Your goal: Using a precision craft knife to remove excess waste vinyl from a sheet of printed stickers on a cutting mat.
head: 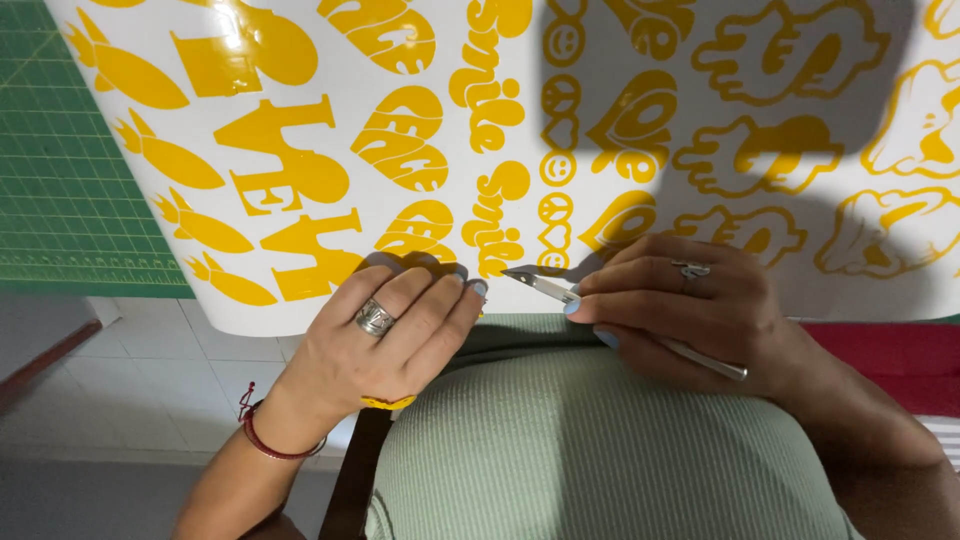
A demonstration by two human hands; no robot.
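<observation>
vinyl is what both hands work on: a large white glossy sheet of yellow vinyl stickers [520, 150] with cut-out letters, carrot shapes and smiley faces, its near edge hanging toward the person's lap over a green ribbed garment [600, 450]. the sheet's far left corner lies on a green gridded cutting mat [60, 150]. no containers show. the left hand [385, 335], wearing a silver ring and a red cord bracelet [270, 440], lies palm down on the sheet's near edge, fingers together and pressed flat on it. the right hand [690, 305], also ringed, pinches a slim silver metal weeding tool [560, 291] between thumb and fingers, its pointed tip touching the sheet just beside the left fingertips.
</observation>
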